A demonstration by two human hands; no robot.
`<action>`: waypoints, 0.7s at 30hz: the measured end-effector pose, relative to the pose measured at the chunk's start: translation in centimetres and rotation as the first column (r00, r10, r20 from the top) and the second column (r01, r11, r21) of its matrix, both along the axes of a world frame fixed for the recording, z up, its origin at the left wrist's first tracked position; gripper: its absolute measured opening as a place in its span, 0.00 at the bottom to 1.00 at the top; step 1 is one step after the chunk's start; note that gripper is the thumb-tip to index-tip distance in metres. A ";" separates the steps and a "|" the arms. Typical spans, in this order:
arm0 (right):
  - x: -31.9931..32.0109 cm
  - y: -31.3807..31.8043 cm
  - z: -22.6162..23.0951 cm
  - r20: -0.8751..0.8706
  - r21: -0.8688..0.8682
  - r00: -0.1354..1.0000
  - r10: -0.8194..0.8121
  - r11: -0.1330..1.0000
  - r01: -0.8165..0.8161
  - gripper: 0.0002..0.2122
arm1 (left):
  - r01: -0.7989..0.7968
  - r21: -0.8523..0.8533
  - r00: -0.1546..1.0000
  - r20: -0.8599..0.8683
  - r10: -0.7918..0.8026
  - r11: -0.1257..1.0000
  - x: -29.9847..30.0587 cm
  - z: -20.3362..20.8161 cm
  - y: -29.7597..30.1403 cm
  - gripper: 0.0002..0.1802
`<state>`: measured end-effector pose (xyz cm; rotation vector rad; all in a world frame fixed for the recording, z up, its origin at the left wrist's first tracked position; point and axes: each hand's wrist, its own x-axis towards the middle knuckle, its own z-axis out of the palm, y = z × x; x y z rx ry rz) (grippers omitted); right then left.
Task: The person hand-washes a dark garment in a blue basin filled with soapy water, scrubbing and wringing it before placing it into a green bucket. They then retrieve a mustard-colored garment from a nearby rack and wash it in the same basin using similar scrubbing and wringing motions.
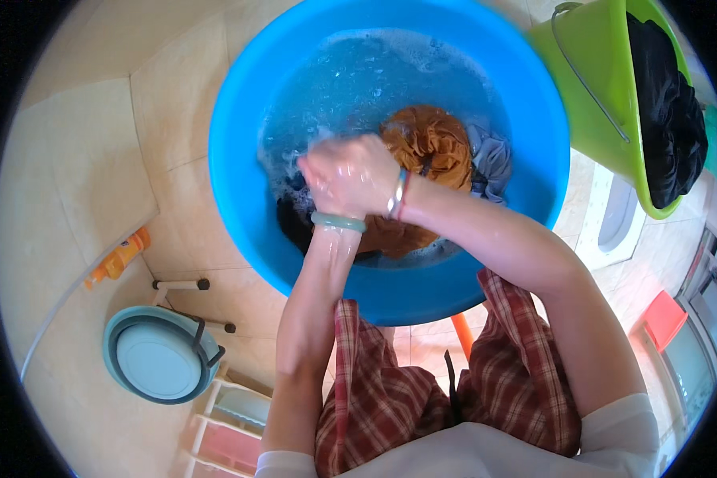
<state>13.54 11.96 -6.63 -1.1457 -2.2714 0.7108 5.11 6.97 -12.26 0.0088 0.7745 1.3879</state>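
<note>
A large blue tub [233,171] of sudsy water stands in front of my knees. Over its middle, my left hand [319,185], with a pale green bangle at the wrist, is closed against my right hand [362,163], which wears a silver bracelet. Both are wet, and water splashes up around the fingers; whatever they grip is hidden. Just right of them, a bunched orange-brown garment [429,147] rises from the water and continues beneath my right wrist. Beside it lies a grey garment [492,162]. Dark cloth [293,226] shows in the water below my left hand.
A lime-green bucket [593,88] with black clothing [663,111] in it stands against the tub's right side. Beyond is a white squat toilet [613,217]. At left are an orange bottle [119,256], a grey-blue basin [159,358] and a shelf rack [229,418]. A red plastic piece [664,320] sits far right.
</note>
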 end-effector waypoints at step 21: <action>6.2 2.4 -2.3 0.257 -0.363 0.958 -0.129 0.906 0.220 0.14 | 0.131 -0.486 0.982 -0.053 -0.179 0.864 0.7 9.6 -0.6 0.25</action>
